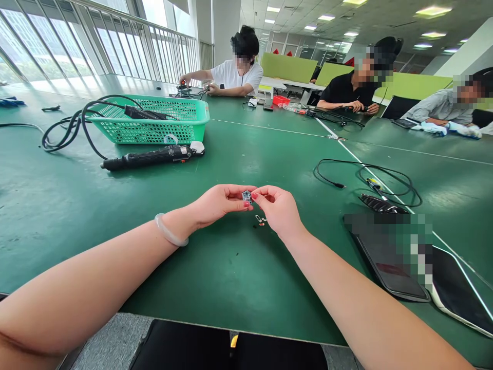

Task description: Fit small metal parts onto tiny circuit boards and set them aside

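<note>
Both my hands meet over the middle of the green table (231, 267). My left hand (217, 203) and my right hand (279, 208) pinch the same small grey metal part (246, 196) between their fingertips, a little above the table. A pale bangle (169, 231) circles my left wrist. Two or three tiny loose pieces (260, 220) lie on the table just under my right hand.
A black electric screwdriver (148, 156) lies in front of a green basket (154, 121) with a black cable at the left. At the right lie a thin black cable (365, 177) and dark tablets (389, 259). Three people sit working at the far side.
</note>
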### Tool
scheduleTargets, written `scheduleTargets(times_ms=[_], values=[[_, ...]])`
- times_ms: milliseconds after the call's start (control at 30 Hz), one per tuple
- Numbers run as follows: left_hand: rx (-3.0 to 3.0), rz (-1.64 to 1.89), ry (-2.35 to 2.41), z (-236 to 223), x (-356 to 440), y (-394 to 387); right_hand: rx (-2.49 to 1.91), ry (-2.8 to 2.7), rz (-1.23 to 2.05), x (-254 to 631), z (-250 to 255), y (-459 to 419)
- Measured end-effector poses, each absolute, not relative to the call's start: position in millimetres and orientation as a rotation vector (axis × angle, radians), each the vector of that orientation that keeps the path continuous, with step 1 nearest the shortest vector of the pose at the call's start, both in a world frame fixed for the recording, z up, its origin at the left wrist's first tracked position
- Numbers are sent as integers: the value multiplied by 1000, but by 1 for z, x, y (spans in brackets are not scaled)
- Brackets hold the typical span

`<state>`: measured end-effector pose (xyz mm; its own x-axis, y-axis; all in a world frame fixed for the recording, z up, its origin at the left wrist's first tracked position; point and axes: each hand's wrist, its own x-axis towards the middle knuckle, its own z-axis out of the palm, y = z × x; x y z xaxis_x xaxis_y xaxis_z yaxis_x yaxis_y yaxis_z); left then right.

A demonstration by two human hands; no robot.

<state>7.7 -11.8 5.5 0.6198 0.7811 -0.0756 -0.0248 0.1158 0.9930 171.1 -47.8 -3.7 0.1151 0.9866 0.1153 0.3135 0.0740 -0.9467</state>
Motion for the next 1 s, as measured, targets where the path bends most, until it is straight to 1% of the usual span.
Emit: scheduleTargets(times_ms=[67, 200, 300, 400, 667, 1000], values=[[1340, 678, 730, 5, 7, -12, -1440, -1457, 756, 172, -3, -49], [1368, 678, 734, 6, 7, -13, -1392, -1658, 419, 174, -1, -51], [1392, 665, 725, 8, 6, -13, -1377, -1751, 271, 175, 1, -52], [1379, 653, 731, 8, 7, -14, -1364, -1758, 251, 175, 1, -53], [1343, 669, 795, 9, 8, -14, -1295, -1725, 350, 175, -2, -50], [1812, 659, 872, 5, 7, -13, -1390, -1861, 222, 178, 0, -50]])
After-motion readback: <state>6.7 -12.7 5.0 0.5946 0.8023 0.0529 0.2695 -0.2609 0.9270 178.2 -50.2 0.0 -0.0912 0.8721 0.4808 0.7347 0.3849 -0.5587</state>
